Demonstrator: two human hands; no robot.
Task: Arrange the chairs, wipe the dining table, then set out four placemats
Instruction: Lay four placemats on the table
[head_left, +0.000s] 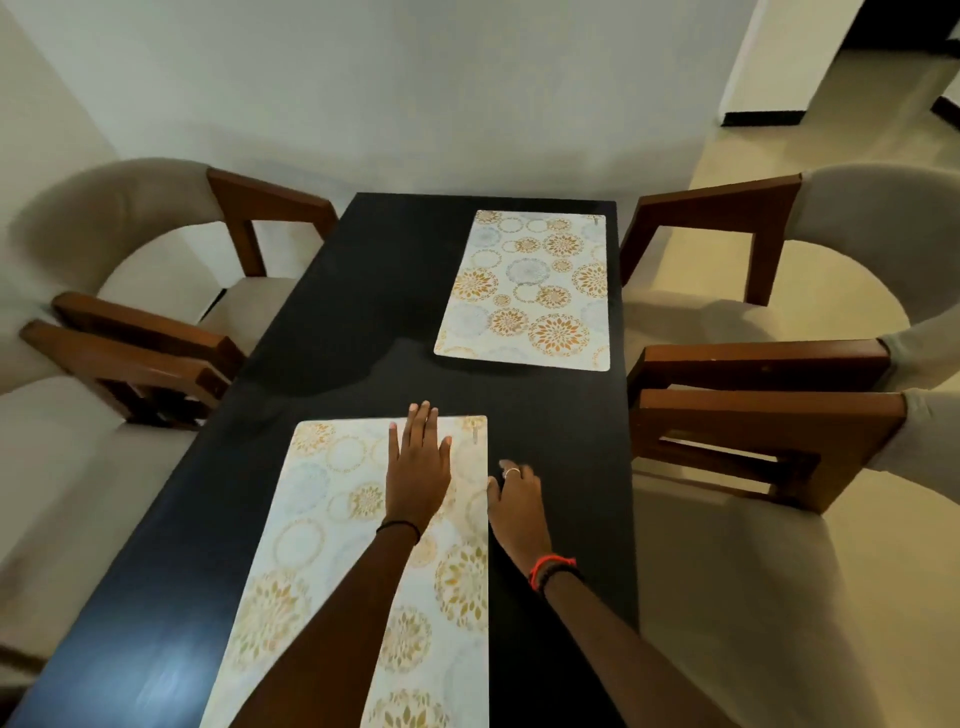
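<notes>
Near placemat (332, 519) is pressed to the counter (363, 312) by the flat, straight-fingered left hand (418, 478); right hand (517, 501) is curled at the mat's right edge, grip unclear.

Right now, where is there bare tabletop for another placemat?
The far-left half, between the far placemat and the left chair armrest, is bare. A bare strip runs left of the near placemat. Right of it is tight: the right hand sits in that narrow strip.
</notes>
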